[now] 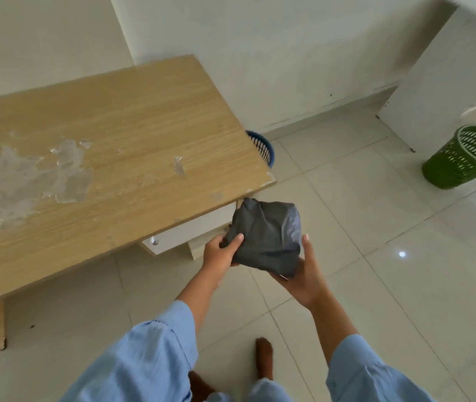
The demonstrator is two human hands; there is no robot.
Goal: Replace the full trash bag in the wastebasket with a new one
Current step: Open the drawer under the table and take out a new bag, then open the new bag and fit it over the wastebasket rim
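Between the two hands, just off the near right corner of the desk, sits a crumpled dark grey plastic trash bag (267,236), bunched into a rough lump and held clear above the floor. The left hand (221,250) curls around the bag's left edge, thumb pressed on top and fingers tucked beneath; the right hand (303,274) cradles it from below and the right, palm up, thumb resting against the side. Both grips look loose, more a cupping than a pinch, so the slick film could slide out or unfurl early as the person starts to shake it open, and a mouth that is hard to find in such a wad may cost some fumbling. Beyond the hands, the pale wood-grain desk (100,134) with peeling patches juts close on the left, and an elbow or trailing bag could snag its chipped corner. A blue slotted plastic wastebasket (262,147) peeks out behind the desk's far right edge, mostly hidden, and a green slotted plastic wastebasket (467,158) stands well apart at the far right on the glossy pale tiled floor (376,227). Which basket is meant I cannot tell, and neither shows a liner from here. Bare feet on polished tile also invite a slip.
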